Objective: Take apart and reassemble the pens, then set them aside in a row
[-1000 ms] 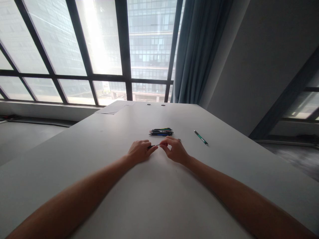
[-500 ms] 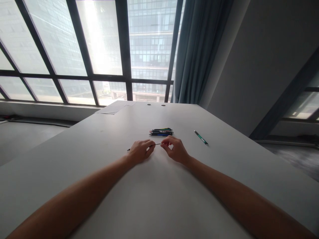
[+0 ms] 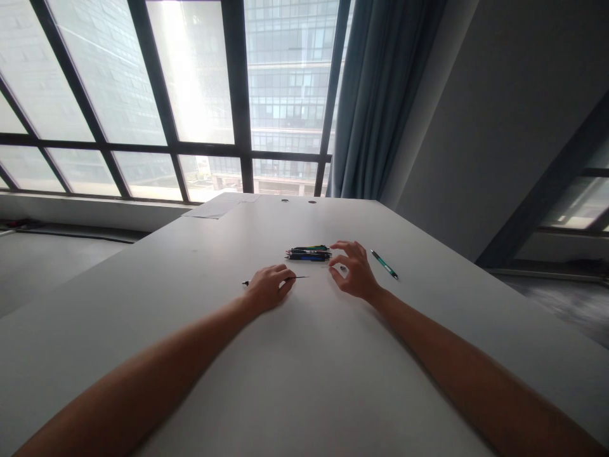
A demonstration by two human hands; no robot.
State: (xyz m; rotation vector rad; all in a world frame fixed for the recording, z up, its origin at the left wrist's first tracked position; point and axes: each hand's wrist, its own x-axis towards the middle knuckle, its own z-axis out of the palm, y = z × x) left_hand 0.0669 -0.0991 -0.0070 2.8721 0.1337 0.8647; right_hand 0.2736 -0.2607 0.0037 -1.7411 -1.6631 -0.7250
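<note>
My left hand (image 3: 270, 287) rests low over the table, its fingers closed around a slim pen. The pen's dark end (image 3: 245, 283) sticks out on the left, and a thin dark refill (image 3: 301, 277) pokes out to the right of the fingertips. To the right, my right hand (image 3: 356, 271) has its fingers curved and spread apart. A small dark piece (image 3: 343, 268) shows between its thumb and index finger; I cannot tell its kind. Just beyond the hands lies a bundle of several pens (image 3: 308, 254).
A green and black pen (image 3: 384, 264) lies right of my right hand. White sheets of paper (image 3: 214, 209) lie at the table's far left corner. Two round dark discs (image 3: 312, 202) are at the far edge of the white table (image 3: 304, 368). Behind are windows and a blue curtain (image 3: 380, 101).
My right hand has let go of the refill tip and moved right and slightly away, its fingers opening. My left hand has stayed in place with the pen.
</note>
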